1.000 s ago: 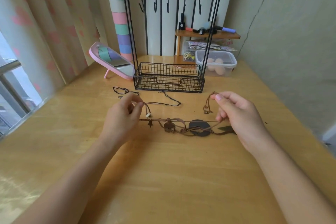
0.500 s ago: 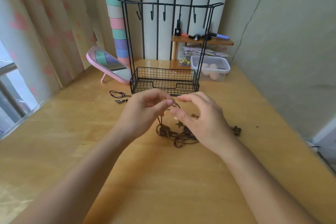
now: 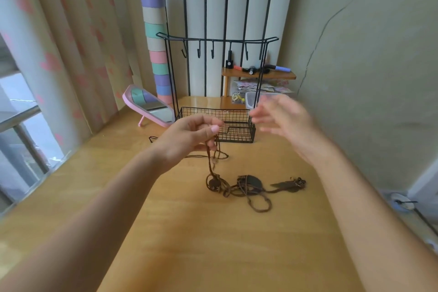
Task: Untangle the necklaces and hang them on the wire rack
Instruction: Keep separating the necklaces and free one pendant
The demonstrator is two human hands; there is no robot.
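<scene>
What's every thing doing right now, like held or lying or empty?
Left hand, pinches one cord.
Right hand, open, holds nothing.
Necklaces, tangled, mostly lying on the table, one cord held up.
Rack, upright, hooks empty.
Mirror, tilted back on its stand.

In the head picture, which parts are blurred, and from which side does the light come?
Head view: the right hand is smeared by motion blur; the left hand, pinching the brown cord, is sharper; daylight comes from the window on the left; the wide lens bends the picture's edges.
</scene>
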